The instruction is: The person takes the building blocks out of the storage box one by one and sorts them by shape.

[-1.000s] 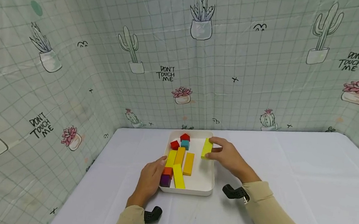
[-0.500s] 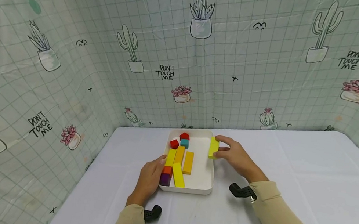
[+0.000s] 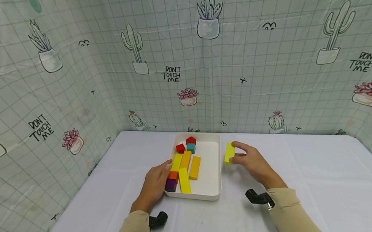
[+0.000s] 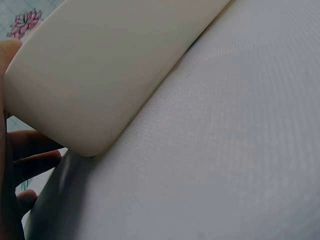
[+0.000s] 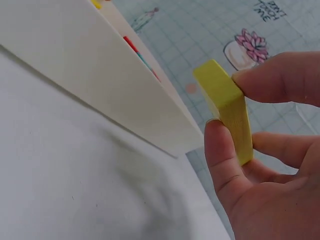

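A yellow rectangular block (image 3: 230, 153) is pinched between the thumb and fingers of my right hand (image 3: 253, 162). It is held up just outside the tray's right wall, and the right wrist view shows it tilted above the white cloth. My left hand (image 3: 155, 183) holds the white tray (image 3: 219, 173) at its left side, thumb at the rim and fingers around the outside near the front corner. Inside, several yellow and orange-yellow blocks (image 3: 195, 167) lie along the left and middle. An orange block (image 3: 173, 175) and a purple block (image 3: 170, 185) are beside my left hand.
Two red blocks (image 3: 191, 140) and a teal block (image 3: 190, 147) lie at the tray's far left end. The tray stands on a white-covered table (image 3: 319, 185). A cactus-printed curtain (image 3: 247, 61) rises behind and to the left.
My right hand has carried the yellow block rightward, from over the tray's interior across its right rim to outside it. My left hand and the tray have stayed in place.
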{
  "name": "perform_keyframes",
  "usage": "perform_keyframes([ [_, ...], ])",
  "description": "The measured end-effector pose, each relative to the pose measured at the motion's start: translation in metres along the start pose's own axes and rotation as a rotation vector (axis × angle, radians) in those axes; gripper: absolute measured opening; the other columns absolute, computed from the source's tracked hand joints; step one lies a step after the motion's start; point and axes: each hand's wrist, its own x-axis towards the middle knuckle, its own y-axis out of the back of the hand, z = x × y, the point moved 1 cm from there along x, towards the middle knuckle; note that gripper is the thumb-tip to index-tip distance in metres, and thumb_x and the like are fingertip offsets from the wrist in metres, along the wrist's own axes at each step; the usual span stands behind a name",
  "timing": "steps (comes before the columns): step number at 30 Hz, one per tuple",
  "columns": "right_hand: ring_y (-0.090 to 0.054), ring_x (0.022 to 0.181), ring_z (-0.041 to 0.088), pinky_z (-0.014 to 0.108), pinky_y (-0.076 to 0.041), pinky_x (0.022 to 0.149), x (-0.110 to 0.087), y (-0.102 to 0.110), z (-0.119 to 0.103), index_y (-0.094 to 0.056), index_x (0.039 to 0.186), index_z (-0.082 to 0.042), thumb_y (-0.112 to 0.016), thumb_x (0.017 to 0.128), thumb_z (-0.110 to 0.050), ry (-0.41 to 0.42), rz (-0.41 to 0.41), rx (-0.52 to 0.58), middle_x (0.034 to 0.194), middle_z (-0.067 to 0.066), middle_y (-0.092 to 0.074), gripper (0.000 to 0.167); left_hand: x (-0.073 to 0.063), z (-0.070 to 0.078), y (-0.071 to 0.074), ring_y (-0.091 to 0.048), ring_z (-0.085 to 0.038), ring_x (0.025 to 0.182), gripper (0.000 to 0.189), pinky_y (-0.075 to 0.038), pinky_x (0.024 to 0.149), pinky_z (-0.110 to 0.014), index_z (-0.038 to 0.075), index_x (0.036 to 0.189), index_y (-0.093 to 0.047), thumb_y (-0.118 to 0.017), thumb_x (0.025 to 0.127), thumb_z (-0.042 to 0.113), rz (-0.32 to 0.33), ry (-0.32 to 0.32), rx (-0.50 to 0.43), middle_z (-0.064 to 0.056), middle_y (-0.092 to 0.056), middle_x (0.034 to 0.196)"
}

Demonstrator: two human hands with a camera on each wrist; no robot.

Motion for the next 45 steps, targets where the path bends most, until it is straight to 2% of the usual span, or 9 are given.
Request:
perform_keyframes([
  [13, -0.034, 0.142, 0.042, 0.058, -0.028, 0.114, -0.002, 0.019, 0.013, -0.031, 0.155, 0.0, -0.069, 0.088, -0.007, -0.009, 0.005, -0.002, 0.163, 0.019, -0.022, 0.077, -0.001, -0.001, 0.0, -0.048, -0.032, 0.132, 0.058, -0.035, 0.111, -0.057, 0.021, 0.149, -0.051, -0.034, 0.105, 0.055, 0.005, -0.004, 0.005, -0.007, -0.057, 0.143],
  [20, -0.033, 0.142, 0.045, 0.055, -0.03, 0.113, -0.003, 0.026, 0.02, -0.031, 0.154, 0.003, -0.067, 0.086, -0.004, 0.001, -0.002, -0.003, 0.161, 0.025, -0.023, 0.077, -0.001, 0.0, 0.001, -0.049, -0.032, 0.13, 0.055, -0.036, 0.111, -0.056, 0.02, 0.149, -0.051, -0.036, 0.107, 0.051, 0.007, -0.012, 0.016, -0.007, -0.057, 0.142],
  [27, -0.04, 0.138, 0.043, 0.051, -0.04, 0.106, -0.005, 0.029, 0.027, -0.033, 0.154, 0.002, -0.063, 0.086, -0.004, -0.046, 0.003, -0.093, 0.158, 0.03, -0.025, 0.075, -0.001, 0.0, 0.001, -0.048, -0.034, 0.132, 0.056, -0.035, 0.112, -0.056, 0.02, 0.149, -0.051, -0.036, 0.106, 0.052, -0.005, -0.007, 0.004, -0.009, -0.057, 0.143],
  [33, -0.045, 0.134, 0.043, 0.044, -0.045, 0.098, -0.003, 0.031, 0.031, -0.033, 0.153, 0.004, -0.062, 0.084, -0.005, -0.037, -0.003, -0.164, 0.156, 0.031, -0.029, 0.076, -0.001, 0.001, 0.002, -0.049, -0.033, 0.131, 0.055, -0.036, 0.111, -0.056, 0.02, 0.149, -0.051, -0.037, 0.106, 0.051, 0.001, -0.007, 0.001, -0.008, -0.058, 0.141],
  [45, -0.041, 0.135, 0.047, 0.051, -0.042, 0.104, 0.003, 0.029, 0.03, -0.036, 0.15, 0.008, -0.061, 0.084, -0.002, 0.003, -0.016, -0.238, 0.159, 0.027, -0.027, 0.071, -0.001, 0.0, 0.003, -0.05, -0.033, 0.129, 0.053, -0.037, 0.11, -0.056, 0.018, 0.148, -0.053, -0.037, 0.107, 0.049, 0.013, -0.026, 0.014, -0.008, -0.059, 0.141],
])
